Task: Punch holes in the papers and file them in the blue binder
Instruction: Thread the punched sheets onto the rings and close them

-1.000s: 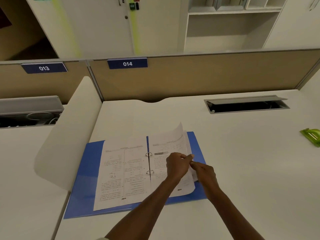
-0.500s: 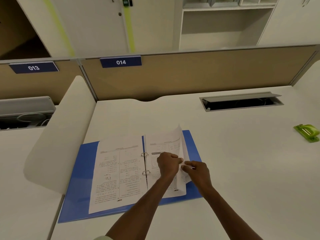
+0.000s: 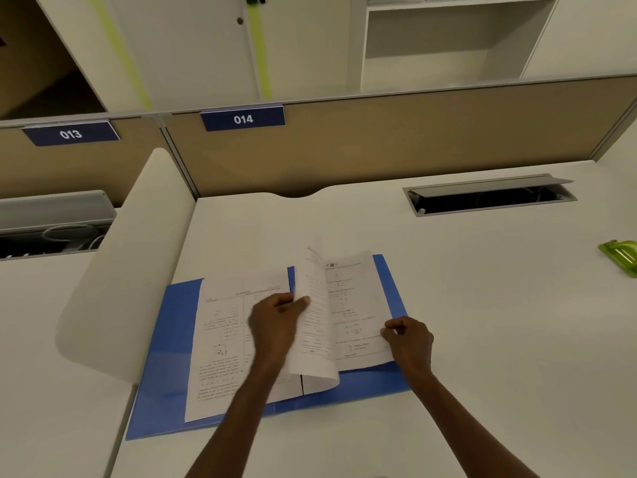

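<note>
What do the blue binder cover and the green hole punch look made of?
Blue binder cover: looks like thin plastic with a smooth, faintly glossy finish, lying flat and showing soft reflections. Green hole punch: seems to be translucent glossy plastic, judging by bright highlights; partly cut off at the frame edge, so uncertain.

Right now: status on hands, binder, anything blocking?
Left hand turning a sheet. Right hand pinning right pages. Blue binder open, flat. Nothing blocking.

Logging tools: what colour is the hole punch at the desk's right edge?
Bright green hole punch, clearest in the head view.

office | numbered desk signs (image 3: pixel 242 119) | partition (image 3: pixel 396 139) | cable tray (image 3: pixel 489 194) | shelving (image 3: pixel 448 39)
</note>
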